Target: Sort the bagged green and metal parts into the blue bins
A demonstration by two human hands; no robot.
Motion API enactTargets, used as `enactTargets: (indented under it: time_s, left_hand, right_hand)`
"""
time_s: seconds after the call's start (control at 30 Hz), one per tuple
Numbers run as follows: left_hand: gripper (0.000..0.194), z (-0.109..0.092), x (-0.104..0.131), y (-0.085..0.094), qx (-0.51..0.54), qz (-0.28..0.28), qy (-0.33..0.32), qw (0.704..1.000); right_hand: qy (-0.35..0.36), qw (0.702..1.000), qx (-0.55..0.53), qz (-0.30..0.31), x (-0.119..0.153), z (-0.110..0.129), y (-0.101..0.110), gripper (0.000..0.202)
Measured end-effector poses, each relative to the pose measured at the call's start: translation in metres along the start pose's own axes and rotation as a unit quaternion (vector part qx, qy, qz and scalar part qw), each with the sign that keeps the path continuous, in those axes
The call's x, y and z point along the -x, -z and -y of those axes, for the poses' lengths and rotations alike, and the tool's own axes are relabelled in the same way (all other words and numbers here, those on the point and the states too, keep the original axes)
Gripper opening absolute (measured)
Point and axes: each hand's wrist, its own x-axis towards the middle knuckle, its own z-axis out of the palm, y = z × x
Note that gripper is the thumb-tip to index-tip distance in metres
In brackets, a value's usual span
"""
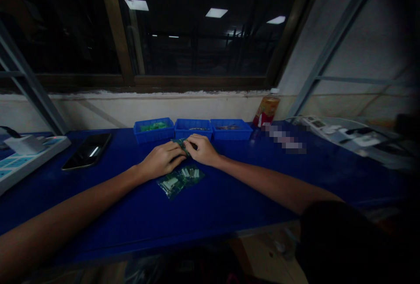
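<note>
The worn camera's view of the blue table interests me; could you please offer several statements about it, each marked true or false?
1. The left hand and the right hand are both at a small packet. True.
2. The phone lies to the right of both hands. False: it lies to their left.
3. Three blue bins stand side by side near the wall. True.
4. The leftmost bin holds something green. True.
5. The clear bag with pale pieces sits inside a bin. False: it lies on the table.
</note>
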Motion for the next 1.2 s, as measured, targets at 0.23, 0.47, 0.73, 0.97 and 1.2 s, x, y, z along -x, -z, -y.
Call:
enactTargets:
  time_s: [0.23, 0.47, 0.73, 0.97, 1.2]
  left_hand:
    - [0.060, 0.003, -0.002, 0.005, 0.161, -0.054, 0.286, 0.943]
    - [0.044, 0.014, -0.003, 0.001, 0.254, -0.083, 0.378, 0.886]
    - [0.021, 0.004, -0.001, 0.001, 0.125, -0.113, 0.218, 0.961]
    - [0.021, -0.005, -0.001, -0.002, 0.011, 0.008, 0.061, 0.998]
    - [0.054, 0.004, -0.004, 0.003, 0.167, -0.036, 0.261, 0.950]
  right_hand:
    - [0.151, 0.986, 0.066, -0.029, 0.005, 0.000, 0.000, 0.023]
    - [0.186, 0.977, 0.087, 0.054, 0.006, 0.006, 0.003, 0.026]
    - [0.008, 0.993, -0.040, 0.109, -0.002, 0.001, 0.001, 0.037]
    - [-0.027, 0.996, -0.057, 0.060, -0.002, 0.001, 0.000, 0.032]
    - [0.036, 0.998, -0.003, 0.046, 0.002, 0.002, 0.002, 0.024]
